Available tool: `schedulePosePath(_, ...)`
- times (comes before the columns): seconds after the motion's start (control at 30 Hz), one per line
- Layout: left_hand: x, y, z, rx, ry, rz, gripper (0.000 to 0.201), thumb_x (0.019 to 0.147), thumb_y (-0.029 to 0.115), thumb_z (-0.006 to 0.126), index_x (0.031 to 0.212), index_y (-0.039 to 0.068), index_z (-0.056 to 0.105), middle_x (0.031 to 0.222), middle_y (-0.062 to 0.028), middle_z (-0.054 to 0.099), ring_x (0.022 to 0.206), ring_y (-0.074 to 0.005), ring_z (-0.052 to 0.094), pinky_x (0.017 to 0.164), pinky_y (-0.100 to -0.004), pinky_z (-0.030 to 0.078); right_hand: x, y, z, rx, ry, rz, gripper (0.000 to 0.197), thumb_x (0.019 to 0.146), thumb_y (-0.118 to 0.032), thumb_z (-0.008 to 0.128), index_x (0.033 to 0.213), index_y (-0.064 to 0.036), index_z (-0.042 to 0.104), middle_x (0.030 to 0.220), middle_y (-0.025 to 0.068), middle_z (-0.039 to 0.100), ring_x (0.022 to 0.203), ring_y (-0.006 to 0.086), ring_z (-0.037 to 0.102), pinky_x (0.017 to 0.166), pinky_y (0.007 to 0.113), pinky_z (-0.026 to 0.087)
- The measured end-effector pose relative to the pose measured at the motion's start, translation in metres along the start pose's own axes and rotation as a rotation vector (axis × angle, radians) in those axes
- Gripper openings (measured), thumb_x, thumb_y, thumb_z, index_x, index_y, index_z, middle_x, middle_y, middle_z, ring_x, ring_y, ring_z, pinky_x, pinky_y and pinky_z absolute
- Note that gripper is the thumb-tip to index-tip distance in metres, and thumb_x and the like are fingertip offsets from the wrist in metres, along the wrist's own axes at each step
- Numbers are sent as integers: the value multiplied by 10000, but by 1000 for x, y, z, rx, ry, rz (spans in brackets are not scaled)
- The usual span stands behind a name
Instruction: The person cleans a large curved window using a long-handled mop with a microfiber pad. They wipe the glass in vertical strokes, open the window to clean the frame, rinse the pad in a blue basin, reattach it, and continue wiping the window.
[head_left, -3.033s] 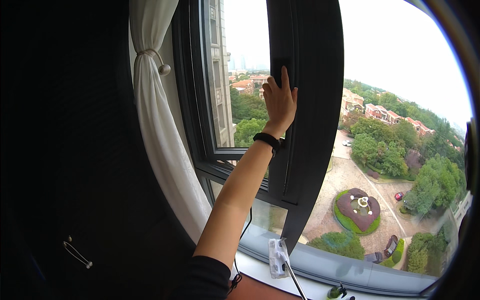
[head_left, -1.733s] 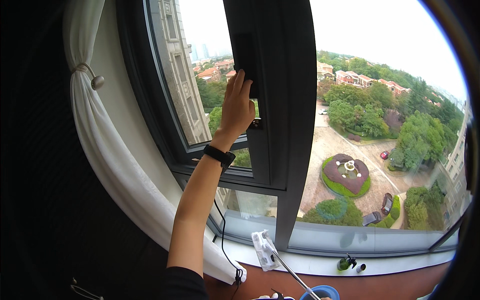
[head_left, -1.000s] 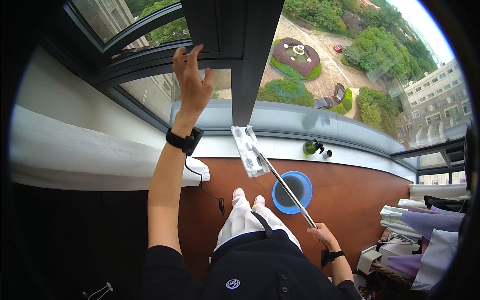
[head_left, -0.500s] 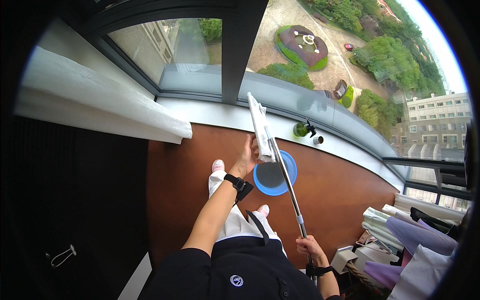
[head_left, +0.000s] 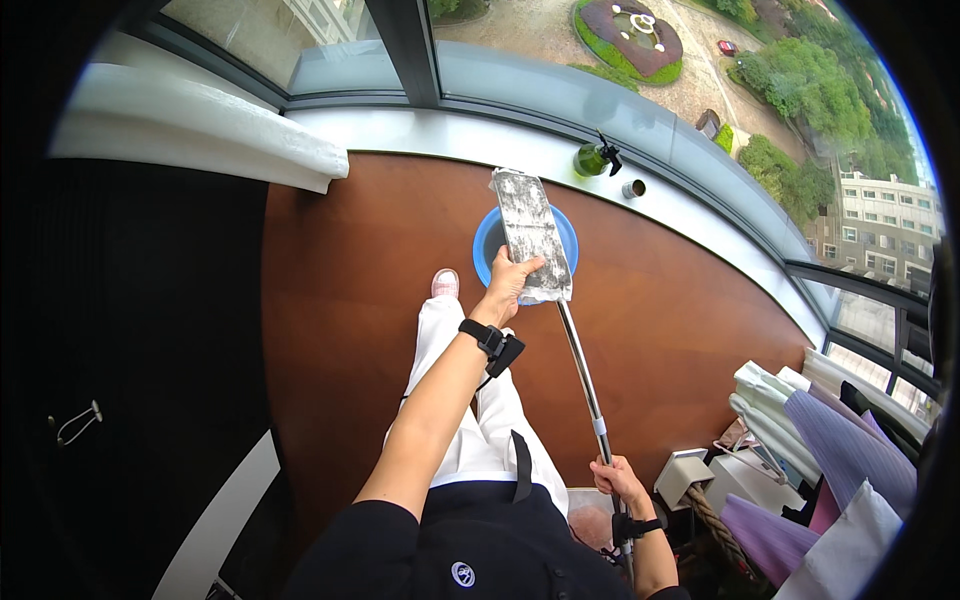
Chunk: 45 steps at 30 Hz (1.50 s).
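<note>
My right hand (head_left: 620,480) is wrapped round the metal pole (head_left: 582,370) of a flat mop, low down at the right of my body. The mop's rectangular head (head_left: 535,225) has its dirty, grey-streaked pad facing up at me. My left hand (head_left: 512,278) is closed on the head's lower left edge, thumb lying across the pad and fingers underneath, out of sight. Below the head stands a round blue basin (head_left: 571,240), largely covered by it. Whatever is inside the basin looks dark.
On the white sill (head_left: 430,133) stand a green spray bottle (head_left: 590,160) and a small can (head_left: 633,189). Large windows rise behind it. A white curtain (head_left: 190,125) hangs at left. Clothes (head_left: 840,440) and a white box (head_left: 684,477) crowd the right. The floor (head_left: 350,330) is reddish brown.
The mop head has turned from edge-on to show its dirty pad. My left hand has gone from spread beside it to gripping its edge. The view has tilted down.
</note>
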<state>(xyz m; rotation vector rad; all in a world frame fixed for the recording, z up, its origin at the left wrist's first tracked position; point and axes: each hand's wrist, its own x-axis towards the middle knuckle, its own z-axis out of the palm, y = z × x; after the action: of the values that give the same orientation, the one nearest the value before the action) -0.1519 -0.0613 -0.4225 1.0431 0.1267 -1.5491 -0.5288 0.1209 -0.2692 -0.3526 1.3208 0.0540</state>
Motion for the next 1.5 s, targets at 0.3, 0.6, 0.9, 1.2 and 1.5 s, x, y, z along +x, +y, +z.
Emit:
schedulePosePath(0.3,38,-28,-41,60,-81,-187,583,910,108,703,1410,76,405,1310,-96,587,1173,-216,608,964,-419,559,37,20,-13,-362,411,-286,150,955,-176,677,987,-32,653,682,-59,495,573,33,421,502,219,332)
schedulePosePath(0.6,60,-30,-37,119,-178,-298,734,950,310,677,1532,140,263,1401,-55,530,1274,-214,536,1011,-449,522,98,-84,5,11,190,-193,228,970,-186,644,1139,-45,583,782,58,663,659,102,612,577,230,495)
schedulePosePath(0.9,85,-50,-39,454,-157,-211,721,881,457,741,1431,73,478,1356,-49,583,1268,-160,510,1076,-349,399,212,-148,-26,-202,44,-263,332,1050,-318,512,1258,-70,583,719,-2,615,576,39,506,527,185,395)
schedulePosePath(1.2,135,-123,-68,-156,255,-161,536,889,368,753,1261,15,598,1223,-98,658,1126,-187,619,979,-354,475,264,-83,-141,-277,401,-446,232,994,-174,629,1130,2,696,715,-73,501,612,12,404,536,184,321)
schedulePosePath(1.5,216,-230,-150,-129,448,78,135,802,-4,636,904,71,588,891,-47,642,858,-178,635,831,-319,513,287,-61,-188,-750,646,-279,254,966,-265,656,1104,-59,708,762,49,622,682,119,550,644,269,461)
